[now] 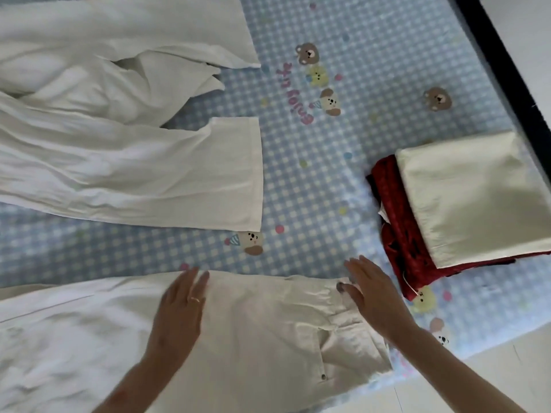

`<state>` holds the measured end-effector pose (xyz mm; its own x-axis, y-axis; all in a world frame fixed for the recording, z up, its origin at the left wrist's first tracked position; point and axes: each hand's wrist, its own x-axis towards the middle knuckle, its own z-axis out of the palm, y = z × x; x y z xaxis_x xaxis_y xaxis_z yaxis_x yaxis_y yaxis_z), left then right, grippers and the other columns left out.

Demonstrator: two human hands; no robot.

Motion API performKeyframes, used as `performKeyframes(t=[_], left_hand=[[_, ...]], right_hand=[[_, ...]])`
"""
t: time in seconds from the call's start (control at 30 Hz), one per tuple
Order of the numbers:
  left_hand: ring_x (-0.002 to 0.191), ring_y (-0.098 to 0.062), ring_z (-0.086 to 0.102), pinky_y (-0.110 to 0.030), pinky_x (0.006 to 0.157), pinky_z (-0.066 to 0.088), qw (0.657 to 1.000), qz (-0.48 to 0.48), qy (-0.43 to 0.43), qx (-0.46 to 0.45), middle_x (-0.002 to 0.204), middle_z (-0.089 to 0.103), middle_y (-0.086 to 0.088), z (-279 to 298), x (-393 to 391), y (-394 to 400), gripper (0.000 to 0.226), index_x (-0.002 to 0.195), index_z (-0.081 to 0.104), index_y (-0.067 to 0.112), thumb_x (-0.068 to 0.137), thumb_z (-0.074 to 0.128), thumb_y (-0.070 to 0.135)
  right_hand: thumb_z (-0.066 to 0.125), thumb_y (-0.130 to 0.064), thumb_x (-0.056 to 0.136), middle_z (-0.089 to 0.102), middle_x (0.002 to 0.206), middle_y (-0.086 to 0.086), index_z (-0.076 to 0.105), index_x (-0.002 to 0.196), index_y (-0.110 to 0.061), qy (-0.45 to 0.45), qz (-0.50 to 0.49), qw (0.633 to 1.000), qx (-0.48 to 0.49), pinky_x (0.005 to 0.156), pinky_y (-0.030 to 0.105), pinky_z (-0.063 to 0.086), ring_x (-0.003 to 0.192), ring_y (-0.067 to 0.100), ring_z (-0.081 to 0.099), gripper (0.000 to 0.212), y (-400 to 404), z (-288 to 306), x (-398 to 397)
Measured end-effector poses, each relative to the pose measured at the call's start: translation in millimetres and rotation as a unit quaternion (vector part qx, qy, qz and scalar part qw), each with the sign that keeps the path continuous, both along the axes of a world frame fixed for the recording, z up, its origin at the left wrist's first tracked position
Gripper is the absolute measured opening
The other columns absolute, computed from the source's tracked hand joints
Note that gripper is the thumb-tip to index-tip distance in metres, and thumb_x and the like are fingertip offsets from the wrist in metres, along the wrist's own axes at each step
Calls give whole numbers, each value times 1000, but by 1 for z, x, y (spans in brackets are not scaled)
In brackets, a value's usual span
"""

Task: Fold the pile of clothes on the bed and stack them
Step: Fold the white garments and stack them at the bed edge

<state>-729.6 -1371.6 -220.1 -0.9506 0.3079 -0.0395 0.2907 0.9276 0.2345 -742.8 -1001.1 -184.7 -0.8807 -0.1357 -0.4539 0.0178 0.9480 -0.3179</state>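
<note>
Cream trousers [268, 332] lie flat at 6 o'clock; your left hand [179, 314] and right hand [372, 296] rest on them, fingers spread, gripping nothing. Step: smoothing. Next: fold, then carry to the stack [465, 198] at 3 o'clock.

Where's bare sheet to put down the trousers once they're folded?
The widest bare patch of sheet lies between the white trouser leg on the left and the folded stack on the right. A narrower strip runs between that leg and the cream trousers under both hands. The left side is crowded with loose white clothes.
</note>
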Motion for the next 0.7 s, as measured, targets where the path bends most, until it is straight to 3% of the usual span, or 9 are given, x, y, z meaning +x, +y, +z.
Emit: performKeyframes(t=[0.03, 0.1, 0.17, 0.23, 0.33, 0.43, 0.5, 0.6, 0.7], left_hand=[[105, -38, 62, -44, 94, 45, 998, 27, -37, -36, 114, 64, -24, -1, -20, -7, 53, 116, 62, -4, 92, 33, 33], [89, -36, 67, -45, 81, 50, 985, 39, -147, -83, 96, 70, -19, -1, -46, -18, 71, 105, 68, -3, 91, 28, 55], [87, -31, 66, -40, 79, 47, 970, 54, -222, -82, 92, 70, -11, -2, -56, -26, 43, 101, 69, 4, 88, 54, 43], [83, -27, 66, -34, 72, 44, 974, 38, -221, -38, 84, 69, -3, -6, -62, -35, 19, 95, 65, 13, 86, 65, 30], [69, -21, 65, -29, 59, 44, 967, 47, -250, 25, 66, 63, 5, 0, -80, -45, 17, 84, 51, 24, 90, 56, 39], [69, -17, 63, -32, 63, 48, 968, 111, -208, 91, 72, 65, 7, -2, -103, -55, 13, 88, 53, 26, 90, 57, 39], [68, -17, 61, -34, 64, 48, 967, 122, -189, 121, 70, 64, 6, -5, -123, -52, 13, 88, 52, 28, 90, 56, 40], [82, -25, 64, -34, 72, 41, 978, 86, -180, 59, 80, 67, 3, -25, -154, -29, 15, 95, 54, 23, 94, 50, 38], [93, -23, 60, -35, 79, 35, 982, 113, -150, 4, 94, 67, 3, -51, -157, -17, 19, 101, 56, 20, 97, 45, 35]], right_hand=[[47, -36, 97, 46, 141, 3, 39, 141, -13, -59, 20, 998, 5, 107, 30, 32, 133, 21, 40, 51, 1, -10, -11], [47, -40, 95, 46, 139, 0, 33, 143, -19, -142, 52, 988, -3, 102, 27, 32, 125, 16, 44, 54, -2, -26, -22], [52, -50, 89, 46, 134, -6, 36, 141, -24, -159, 76, 984, 0, 99, 28, 33, 121, 12, 45, 61, 0, -34, -24], [62, -60, 75, 44, 123, -16, 41, 133, -31, -179, 75, 981, -11, 90, 27, 35, 112, 7, 46, 68, 5, -33, -24], [66, -56, 72, 48, 97, -23, 47, 102, -42, -165, 67, 983, -41, 71, 18, 31, 88, 0, 50, 38, 8, -24, -29], [65, -55, 74, 58, 90, -24, 51, 91, -48, -129, 3, 988, -89, 69, 16, 39, 83, -7, 55, 24, 18, -13, -66], [65, -53, 78, 60, 92, -22, 55, 95, -46, -88, -5, 993, -81, 75, 23, 44, 83, -5, 55, 21, 26, -14, -101], [56, -46, 88, 62, 98, -14, 55, 104, -34, -96, 11, 995, -13, 85, 36, 45, 89, 6, 57, 20, 24, -33, -141], [49, -44, 93, 64, 96, -13, 50, 103, -36, -145, 35, 988, 25, 84, 40, 47, 90, 8, 60, 13, 27, -55, -155]])
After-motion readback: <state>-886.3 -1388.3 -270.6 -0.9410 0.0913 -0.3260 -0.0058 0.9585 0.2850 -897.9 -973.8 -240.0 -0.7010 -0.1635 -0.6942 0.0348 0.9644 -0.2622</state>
